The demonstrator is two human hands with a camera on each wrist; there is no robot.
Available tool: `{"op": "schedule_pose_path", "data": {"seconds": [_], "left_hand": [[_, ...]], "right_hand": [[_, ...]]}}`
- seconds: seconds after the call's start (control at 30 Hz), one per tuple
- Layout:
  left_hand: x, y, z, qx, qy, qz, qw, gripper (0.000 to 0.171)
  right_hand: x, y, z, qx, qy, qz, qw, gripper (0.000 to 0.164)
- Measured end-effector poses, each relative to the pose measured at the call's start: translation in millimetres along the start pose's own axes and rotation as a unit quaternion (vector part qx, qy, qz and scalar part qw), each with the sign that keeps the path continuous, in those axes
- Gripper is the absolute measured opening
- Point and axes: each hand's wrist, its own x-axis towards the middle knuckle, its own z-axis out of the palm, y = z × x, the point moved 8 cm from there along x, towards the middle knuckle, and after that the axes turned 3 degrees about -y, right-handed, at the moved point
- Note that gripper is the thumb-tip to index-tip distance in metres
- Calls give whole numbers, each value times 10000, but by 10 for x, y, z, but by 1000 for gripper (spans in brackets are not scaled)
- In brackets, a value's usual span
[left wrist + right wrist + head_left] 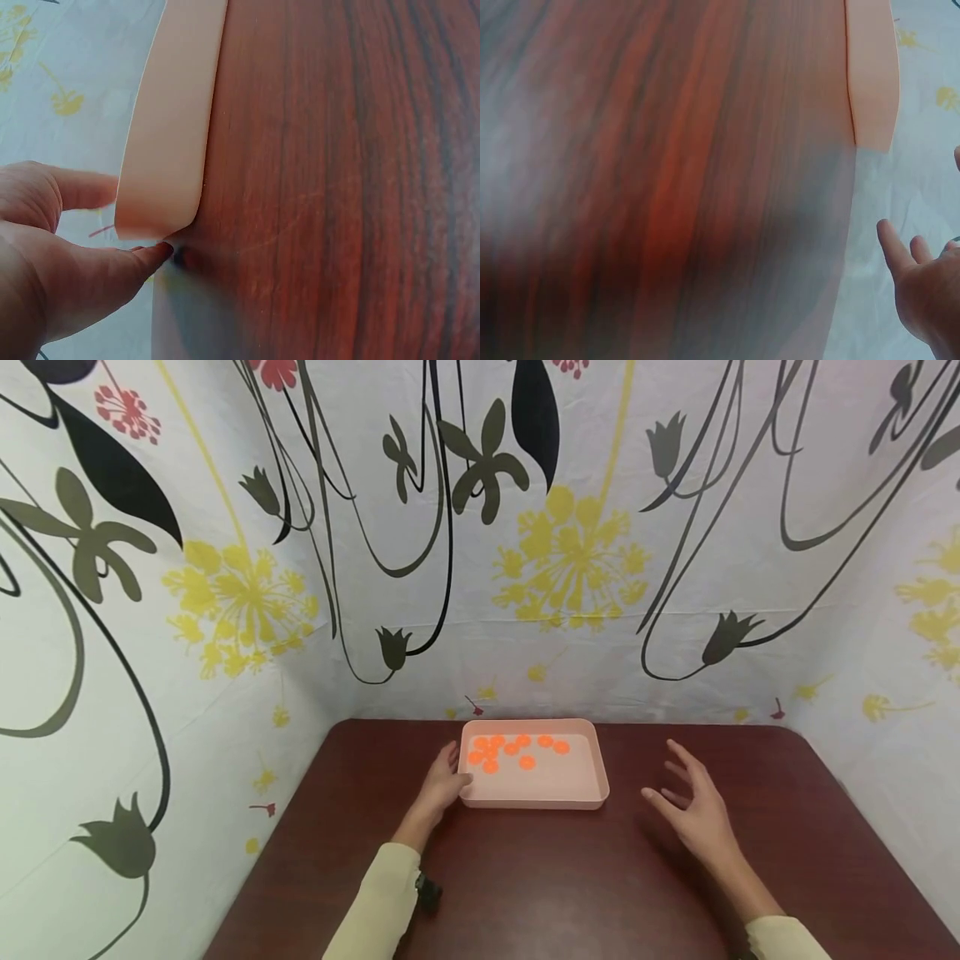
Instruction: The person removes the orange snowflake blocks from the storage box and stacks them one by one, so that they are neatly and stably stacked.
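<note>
A shallow pale-pink rectangular tray (558, 787) sits on the dark-red wooden table, toward its far edge. Several small, flat, round orange pieces (527, 762) lie inside it, mostly in its far left part. At the tray's left end is my left hand (442, 783), its thumb right at the near left corner and its fingers extended along the short side. The left wrist view shows the thumb and a finger (86, 189) spread about that corner of the tray (169, 135). My right hand (697, 814) hovers to the right, apart from the tray, fingers loosely spread and holding nothing.
The brown-red table (540, 877) has rounded far corners. White fabric (465, 593) printed with flowers and stems hangs behind it and along both sides. A dark band with a small device (428, 893) is on my left wrist.
</note>
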Motion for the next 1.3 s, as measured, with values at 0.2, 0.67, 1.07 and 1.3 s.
{"op": "schedule_pose_path", "data": {"seconds": [0.2, 0.67, 1.07, 1.3], "left_hand": [[47, -7, 22, -94, 207, -39, 9997, 94], [3, -19, 100, -15, 362, 302, 9989, 90], [-12, -31, 111, -83, 494, 287, 9983, 85], [21, -24, 78, -559, 474, 335, 9967, 82]], "right_hand": [[26, -22, 65, 77, 16, -15, 10000, 95], [79, -83, 194, 301, 5, 23, 9995, 91], [279, -135, 427, 628, -175, 48, 9979, 84], [386, -217, 570, 676, -220, -92, 9974, 82]]}}
